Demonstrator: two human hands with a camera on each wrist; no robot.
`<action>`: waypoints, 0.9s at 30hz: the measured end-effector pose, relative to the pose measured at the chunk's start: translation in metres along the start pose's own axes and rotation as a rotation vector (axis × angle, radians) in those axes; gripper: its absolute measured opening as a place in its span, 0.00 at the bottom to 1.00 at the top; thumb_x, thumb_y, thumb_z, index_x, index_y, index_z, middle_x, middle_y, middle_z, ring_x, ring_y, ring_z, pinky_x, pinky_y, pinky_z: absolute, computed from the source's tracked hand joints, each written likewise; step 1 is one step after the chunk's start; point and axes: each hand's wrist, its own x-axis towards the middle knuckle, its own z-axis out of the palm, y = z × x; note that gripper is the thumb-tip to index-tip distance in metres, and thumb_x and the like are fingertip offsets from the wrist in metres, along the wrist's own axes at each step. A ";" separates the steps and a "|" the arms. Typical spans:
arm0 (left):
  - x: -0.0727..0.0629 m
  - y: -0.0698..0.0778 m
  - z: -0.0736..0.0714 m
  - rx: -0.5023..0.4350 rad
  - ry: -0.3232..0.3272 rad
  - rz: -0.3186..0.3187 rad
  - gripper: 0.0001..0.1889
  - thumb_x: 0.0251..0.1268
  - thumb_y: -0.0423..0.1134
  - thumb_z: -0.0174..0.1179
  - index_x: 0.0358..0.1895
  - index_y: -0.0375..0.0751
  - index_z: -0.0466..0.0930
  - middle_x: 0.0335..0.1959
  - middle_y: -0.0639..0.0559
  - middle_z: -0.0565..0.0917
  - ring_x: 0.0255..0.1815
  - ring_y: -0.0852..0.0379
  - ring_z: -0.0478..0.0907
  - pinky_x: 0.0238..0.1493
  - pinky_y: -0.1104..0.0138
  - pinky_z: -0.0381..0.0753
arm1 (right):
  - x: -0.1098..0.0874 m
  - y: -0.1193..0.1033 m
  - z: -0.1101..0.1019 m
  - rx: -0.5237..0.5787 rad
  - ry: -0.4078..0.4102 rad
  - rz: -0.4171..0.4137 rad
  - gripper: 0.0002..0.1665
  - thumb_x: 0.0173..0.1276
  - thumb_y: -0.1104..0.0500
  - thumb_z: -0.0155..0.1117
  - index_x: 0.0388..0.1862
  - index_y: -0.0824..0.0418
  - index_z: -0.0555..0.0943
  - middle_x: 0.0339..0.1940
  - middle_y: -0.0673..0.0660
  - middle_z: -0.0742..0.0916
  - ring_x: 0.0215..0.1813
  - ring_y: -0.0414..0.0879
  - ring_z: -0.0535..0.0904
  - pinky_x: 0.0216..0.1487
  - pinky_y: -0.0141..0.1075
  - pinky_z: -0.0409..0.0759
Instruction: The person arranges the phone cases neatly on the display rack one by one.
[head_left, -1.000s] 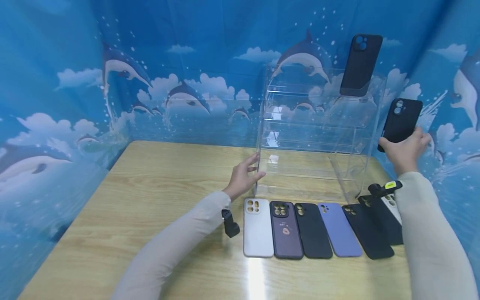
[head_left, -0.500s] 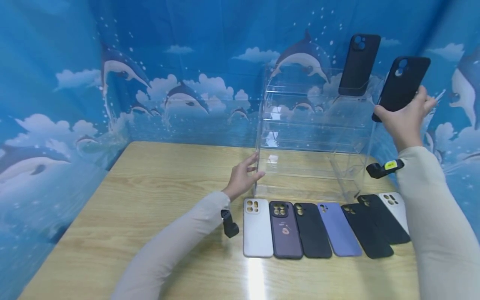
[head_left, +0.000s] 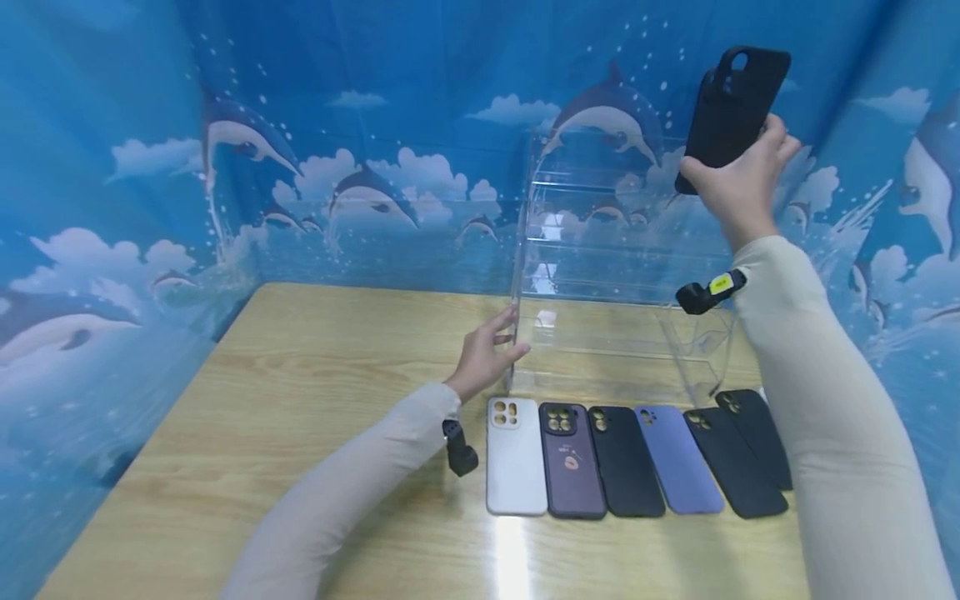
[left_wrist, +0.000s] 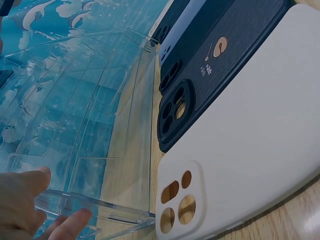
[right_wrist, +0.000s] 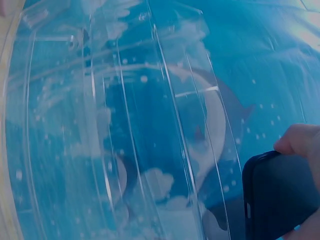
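My right hand point(head_left: 742, 187) grips a black phone case point(head_left: 738, 112) by its side edges, high at the back right. That case overlaps another black phone case point(head_left: 701, 108), which stands on the top tier of a clear acrylic display rack point(head_left: 607, 342). In the right wrist view, thumb and fingers hold opposite edges of the black case point(right_wrist: 280, 195), right beside the rack's tiers point(right_wrist: 145, 125). My left hand point(head_left: 483, 354) pinches the rack's left side panel. In the left wrist view, fingers of the left hand point(left_wrist: 25, 200) lie on both sides of the panel's edge.
In front of the rack lies a row of phone cases: white point(head_left: 517, 467), dark purple point(head_left: 576, 483), black point(head_left: 628, 467), lavender point(head_left: 681, 462), then two overlapping black ones point(head_left: 738, 467). The right sleeve point(head_left: 840, 400) hides the row's right end. A blue dolphin-print curtain point(head_left: 420, 83) hangs behind.
My right hand has risen and then moved left with the black phone case, which now overlaps the one standing on the rack. My left hand has stayed on the rack's side.
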 end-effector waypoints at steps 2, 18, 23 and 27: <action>0.000 0.000 0.000 0.007 -0.001 0.001 0.36 0.61 0.35 0.65 0.73 0.49 0.60 0.70 0.47 0.68 0.58 0.45 0.78 0.49 0.66 0.85 | 0.001 -0.007 0.007 -0.001 -0.005 -0.006 0.58 0.61 0.38 0.62 0.77 0.43 0.35 0.76 0.50 0.40 0.77 0.42 0.42 0.77 0.36 0.53; 0.001 0.000 0.001 0.019 0.006 -0.002 0.36 0.61 0.35 0.65 0.72 0.48 0.61 0.69 0.46 0.68 0.57 0.45 0.78 0.46 0.68 0.85 | 0.012 -0.033 0.049 0.083 0.027 -0.015 0.59 0.62 0.39 0.64 0.76 0.45 0.34 0.76 0.48 0.41 0.77 0.37 0.38 0.76 0.28 0.51; 0.000 0.001 0.000 0.020 0.010 -0.001 0.36 0.60 0.35 0.65 0.72 0.48 0.61 0.69 0.46 0.68 0.57 0.45 0.79 0.46 0.67 0.86 | 0.015 -0.035 0.061 0.091 0.042 -0.038 0.59 0.62 0.41 0.64 0.77 0.46 0.34 0.76 0.49 0.41 0.77 0.37 0.38 0.74 0.25 0.51; 0.000 0.000 0.000 0.018 0.011 0.005 0.36 0.60 0.35 0.65 0.72 0.49 0.61 0.69 0.46 0.69 0.57 0.45 0.79 0.45 0.68 0.86 | 0.017 -0.032 0.069 0.090 0.061 -0.054 0.58 0.63 0.41 0.63 0.77 0.47 0.34 0.76 0.49 0.43 0.77 0.36 0.40 0.74 0.23 0.51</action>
